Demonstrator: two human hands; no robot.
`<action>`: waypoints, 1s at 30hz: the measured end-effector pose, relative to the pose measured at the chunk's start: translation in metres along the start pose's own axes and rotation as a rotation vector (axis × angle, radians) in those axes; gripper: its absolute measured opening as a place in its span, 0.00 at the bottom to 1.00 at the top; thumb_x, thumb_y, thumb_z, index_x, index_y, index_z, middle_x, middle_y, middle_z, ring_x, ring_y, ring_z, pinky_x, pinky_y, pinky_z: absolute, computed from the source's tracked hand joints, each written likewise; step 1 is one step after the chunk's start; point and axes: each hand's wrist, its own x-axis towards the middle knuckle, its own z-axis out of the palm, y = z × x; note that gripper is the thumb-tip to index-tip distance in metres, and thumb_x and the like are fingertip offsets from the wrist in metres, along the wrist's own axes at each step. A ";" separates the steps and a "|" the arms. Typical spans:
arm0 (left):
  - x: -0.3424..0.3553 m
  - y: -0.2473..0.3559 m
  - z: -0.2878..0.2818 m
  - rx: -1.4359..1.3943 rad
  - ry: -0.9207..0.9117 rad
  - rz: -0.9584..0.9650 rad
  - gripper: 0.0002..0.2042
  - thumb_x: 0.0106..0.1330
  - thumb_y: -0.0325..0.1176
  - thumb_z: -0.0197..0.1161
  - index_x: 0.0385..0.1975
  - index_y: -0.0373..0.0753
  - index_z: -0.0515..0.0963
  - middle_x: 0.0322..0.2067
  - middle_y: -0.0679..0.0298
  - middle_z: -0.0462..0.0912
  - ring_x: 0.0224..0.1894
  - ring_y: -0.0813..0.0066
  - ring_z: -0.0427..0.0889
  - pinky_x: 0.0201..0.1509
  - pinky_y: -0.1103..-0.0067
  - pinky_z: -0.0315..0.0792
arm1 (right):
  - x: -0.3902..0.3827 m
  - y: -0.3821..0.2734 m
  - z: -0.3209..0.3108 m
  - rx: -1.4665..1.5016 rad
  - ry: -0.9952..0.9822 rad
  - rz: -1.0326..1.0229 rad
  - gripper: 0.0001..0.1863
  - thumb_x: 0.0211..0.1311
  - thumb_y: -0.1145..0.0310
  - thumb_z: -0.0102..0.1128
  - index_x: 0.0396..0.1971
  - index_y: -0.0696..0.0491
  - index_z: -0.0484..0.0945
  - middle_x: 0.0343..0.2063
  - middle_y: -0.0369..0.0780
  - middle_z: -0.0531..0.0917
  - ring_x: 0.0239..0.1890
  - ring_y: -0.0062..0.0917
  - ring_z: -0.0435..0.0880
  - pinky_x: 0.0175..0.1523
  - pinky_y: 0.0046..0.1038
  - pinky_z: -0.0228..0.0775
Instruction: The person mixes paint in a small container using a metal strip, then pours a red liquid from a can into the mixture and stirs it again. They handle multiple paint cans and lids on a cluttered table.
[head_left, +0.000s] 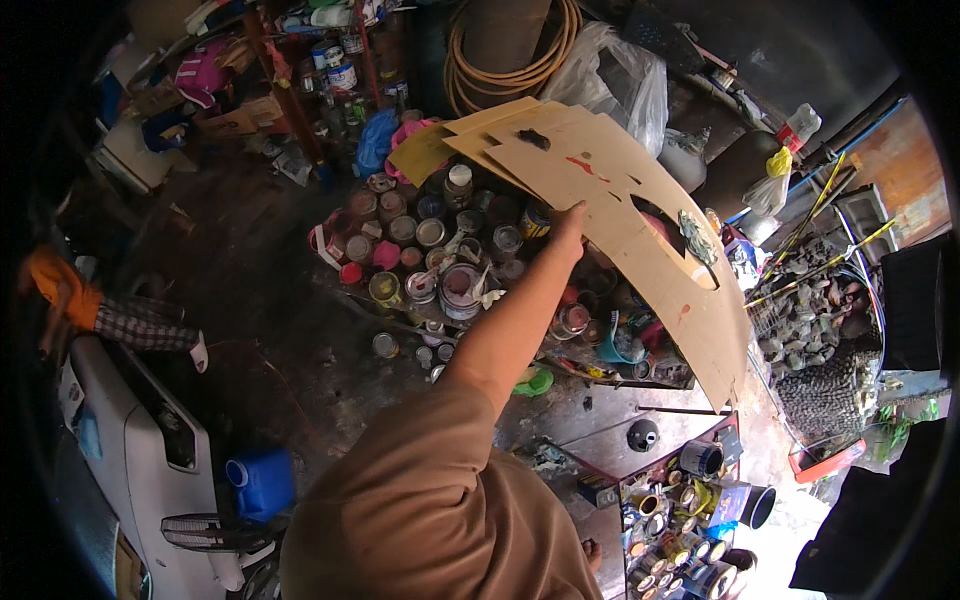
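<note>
My left hand (570, 224) is closed on the near edge of a large tan board (600, 165), its arm stretched out ahead. The board is thin and bowed, with dark and red smears and a long cut-out hole. More sheets show beneath its far left end, one of them yellowish (420, 152). A crumpled grey-green lump (697, 238) shows at the hole's edge. Beneath and left of the board stand many paint cans, among them a large open one (460, 290). A small patch of skin (593, 553) beside my brown shirt may be my right hand; its fingers are too hidden to read.
Further cans (690, 545) crowd a surface at lower right. A blue jerrycan (260, 484) and a fan (212, 532) stand at lower left, near a pale vehicle panel (150, 470). Another person (80, 300) is at far left. A coiled hose (512, 50) and plastic bag (610, 80) lie beyond.
</note>
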 end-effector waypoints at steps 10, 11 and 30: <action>-0.249 -0.030 -0.073 0.812 -0.563 0.181 0.48 0.70 0.37 0.70 0.81 0.34 0.42 0.72 0.46 0.65 0.73 0.58 0.68 0.73 0.67 0.66 | 0.017 -0.124 0.023 -0.256 -0.052 0.207 0.14 0.72 0.66 0.55 0.44 0.62 0.81 0.38 0.50 0.86 0.43 0.43 0.85 0.51 0.41 0.75; -0.272 -0.023 -0.097 1.052 -0.684 0.206 0.40 0.70 0.40 0.70 0.76 0.35 0.55 0.63 0.48 0.72 0.64 0.59 0.74 0.64 0.67 0.70 | 0.017 -0.121 0.021 -0.270 -0.042 0.176 0.14 0.72 0.66 0.55 0.45 0.62 0.82 0.39 0.50 0.86 0.44 0.43 0.85 0.52 0.42 0.74; -0.315 0.120 -0.505 1.839 0.144 -0.363 0.55 0.59 0.45 0.77 0.80 0.34 0.48 0.77 0.40 0.55 0.79 0.42 0.56 0.80 0.59 0.58 | 0.011 -0.102 0.049 -0.308 -0.089 0.086 0.13 0.74 0.67 0.54 0.45 0.59 0.83 0.39 0.51 0.86 0.44 0.47 0.85 0.52 0.42 0.75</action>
